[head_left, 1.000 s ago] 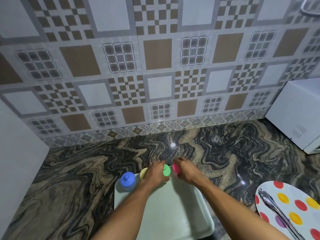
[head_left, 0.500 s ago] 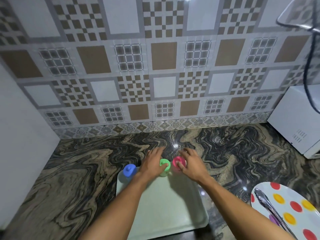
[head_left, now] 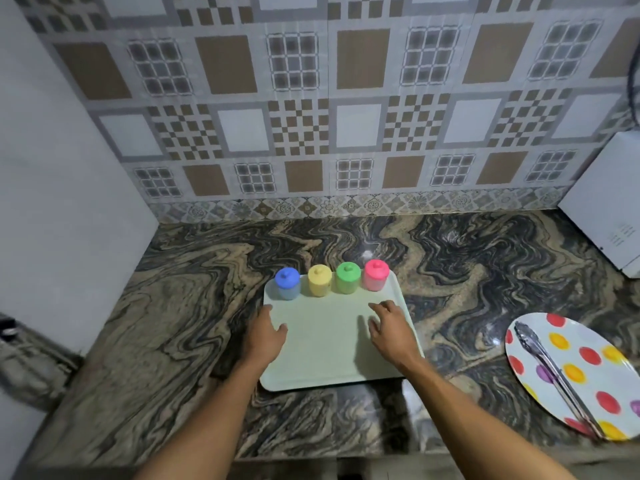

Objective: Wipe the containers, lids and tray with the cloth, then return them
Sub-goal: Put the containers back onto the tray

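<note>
A pale green tray (head_left: 325,358) lies on the marble counter. Along its far edge stand a blue container (head_left: 287,284), a yellow container (head_left: 319,280), a green container (head_left: 347,278) and a pink container (head_left: 375,275), each upright with its lid on. My left hand (head_left: 264,336) rests at the tray's left edge, fingers apart, holding nothing. Over the tray's right part my right hand (head_left: 391,328) lies flat with spread fingers, also empty. Both hands are apart from the containers. No cloth is in view.
A spotted plate (head_left: 585,362) with metal tongs (head_left: 550,372) sits at the right. A white appliance (head_left: 609,209) stands at the far right against the tiled wall. A white panel (head_left: 62,188) bounds the counter on the left.
Both hands have let go of the green and pink containers and drawn back toward me onto the tray's sides. The view has pulled back, so all the containers show in a row.
</note>
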